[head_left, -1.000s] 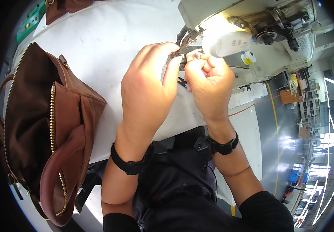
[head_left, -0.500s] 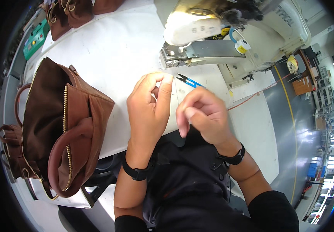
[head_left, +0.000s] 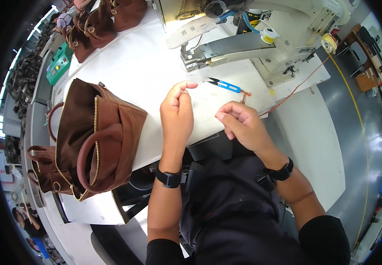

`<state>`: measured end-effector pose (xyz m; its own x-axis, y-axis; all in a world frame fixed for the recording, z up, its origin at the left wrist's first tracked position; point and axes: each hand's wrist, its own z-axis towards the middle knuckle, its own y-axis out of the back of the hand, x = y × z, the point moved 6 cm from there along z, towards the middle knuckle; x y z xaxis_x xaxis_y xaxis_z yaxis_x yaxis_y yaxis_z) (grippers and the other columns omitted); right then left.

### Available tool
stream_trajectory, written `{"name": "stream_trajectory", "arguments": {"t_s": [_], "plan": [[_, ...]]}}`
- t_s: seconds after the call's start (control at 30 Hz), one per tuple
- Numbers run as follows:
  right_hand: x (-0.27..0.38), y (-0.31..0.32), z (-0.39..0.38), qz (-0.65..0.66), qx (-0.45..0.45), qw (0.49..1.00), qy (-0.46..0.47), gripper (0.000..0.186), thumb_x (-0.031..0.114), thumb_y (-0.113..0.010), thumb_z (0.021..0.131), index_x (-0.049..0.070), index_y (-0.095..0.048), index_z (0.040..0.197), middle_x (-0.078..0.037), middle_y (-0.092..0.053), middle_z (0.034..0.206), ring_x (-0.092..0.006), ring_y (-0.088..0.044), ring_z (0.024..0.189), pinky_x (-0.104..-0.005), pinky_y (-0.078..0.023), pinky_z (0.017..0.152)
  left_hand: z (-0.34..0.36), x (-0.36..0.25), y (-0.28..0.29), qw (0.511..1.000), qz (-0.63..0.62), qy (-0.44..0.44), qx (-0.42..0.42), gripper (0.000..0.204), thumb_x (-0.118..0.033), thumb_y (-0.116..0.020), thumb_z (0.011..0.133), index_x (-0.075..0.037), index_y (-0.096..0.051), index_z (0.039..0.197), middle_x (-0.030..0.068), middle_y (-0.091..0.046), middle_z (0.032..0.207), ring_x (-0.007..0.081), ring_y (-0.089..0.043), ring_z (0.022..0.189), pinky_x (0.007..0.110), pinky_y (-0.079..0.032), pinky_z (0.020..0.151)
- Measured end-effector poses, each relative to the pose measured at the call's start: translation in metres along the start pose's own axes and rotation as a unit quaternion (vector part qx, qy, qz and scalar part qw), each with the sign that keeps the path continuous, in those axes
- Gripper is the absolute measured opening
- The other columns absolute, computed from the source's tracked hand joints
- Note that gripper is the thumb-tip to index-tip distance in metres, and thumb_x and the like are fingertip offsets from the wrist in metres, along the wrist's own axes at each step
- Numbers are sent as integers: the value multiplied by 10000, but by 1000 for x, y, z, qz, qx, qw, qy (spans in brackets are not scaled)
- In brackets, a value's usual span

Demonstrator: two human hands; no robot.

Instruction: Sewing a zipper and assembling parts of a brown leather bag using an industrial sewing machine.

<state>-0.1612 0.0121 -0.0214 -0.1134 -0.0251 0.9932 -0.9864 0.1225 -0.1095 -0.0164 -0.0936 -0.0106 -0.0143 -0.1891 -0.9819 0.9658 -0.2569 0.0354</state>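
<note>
My left hand is raised over the front part of the white table, its fingers curled in and the index finger bent toward the right. To its right, my right hand has thumb and fingers pinched together near the table's front edge. Whatever either hand may hold is too small to make out. Just beyond them lie blue thread snips with dark blades, a short orange cord on their handle end. A brown handbag with its brass zipper undone stands left of my left hand, touched by neither.
A sewing machine with a long narrow arm reaches over the white table. More brown bags sit at the far left, beside a green box. Behind the near handbag is another brown bag. A reddish cord runs along the right.
My view has shifted, so the bag and machine appear in different places. My right hand's fingers have drawn into a tighter pinch. The snips stay on the table.
</note>
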Motion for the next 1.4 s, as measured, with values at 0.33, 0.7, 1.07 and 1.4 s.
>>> {"name": "stream_trajectory", "arguments": {"t_s": [0.33,0.7,1.07,1.4], "plan": [[-23,28,-3,-105,-10,994,0,155,165,-634,1010,13,-658,989,28,-581,709,-40,-537,606,-237,-441,561,1,-35,-9,982,183,-54,5,196,-20,-498,971,-29,-693,981,28,-464,568,84,-416,528,292,-360,514],[-35,60,46,-324,-114,925,163,143,144,-667,990,14,-668,1048,-66,-695,858,-105,-631,742,-268,-517,692,-5,-40,-6,961,250,-118,-10,165,-31,-502,961,-48,-666,965,159,-584,655,241,-577,565,366,-459,578],[-50,66,52,-254,-142,946,142,89,102,-659,986,18,-679,1009,1,-637,745,-54,-587,667,-224,-476,629,-25,-17,0,961,268,-71,9,188,-73,-528,1015,-14,-682,1106,99,-505,568,168,-472,498,334,-391,525],[0,87,32,-232,-104,961,111,185,87,-634,1015,12,-667,1182,-11,-661,933,-44,-590,805,-216,-486,727,-30,-12,8,966,246,-79,19,193,-44,-534,990,-22,-702,1082,60,-485,553,124,-450,489,312,-375,505]]}}
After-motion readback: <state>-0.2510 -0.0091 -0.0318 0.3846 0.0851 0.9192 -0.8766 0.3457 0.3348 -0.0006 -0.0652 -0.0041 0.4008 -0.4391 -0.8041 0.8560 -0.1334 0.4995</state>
